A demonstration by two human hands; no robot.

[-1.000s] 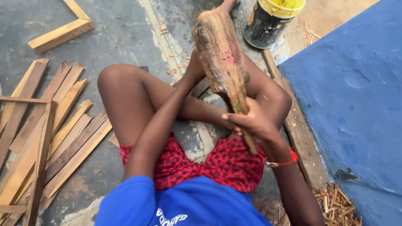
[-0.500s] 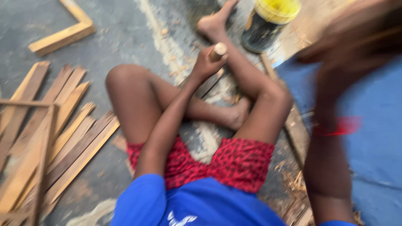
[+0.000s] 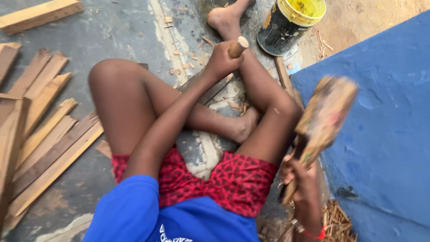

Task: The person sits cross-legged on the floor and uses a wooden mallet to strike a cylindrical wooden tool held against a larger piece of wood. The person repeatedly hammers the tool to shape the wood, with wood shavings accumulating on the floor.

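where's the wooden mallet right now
In the head view, the wooden mallet is at right, raised in the right hand beside the bent knee and in front of the blue surface, below the yellow-rimmed bucket.

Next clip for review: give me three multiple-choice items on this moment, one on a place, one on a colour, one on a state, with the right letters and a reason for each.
1. Where does the bucket stand?
A. Beyond the outstretched foot, near the blue surface
B. On the stacked wooden slats
C. In the person's lap

2. What colour is the bucket's rim?
A. Red
B. Yellow
C. White

3. What is the right hand doing?
A. Lying flat on the floor
B. Gripping the wooden mallet by its handle
C. Holding the bucket

Answers: 1 A, it sits at top centre past the foot. 2 B, the rim is plainly yellow. 3 B, the fingers wrap the handle while the left hand grips a round wooden handle.
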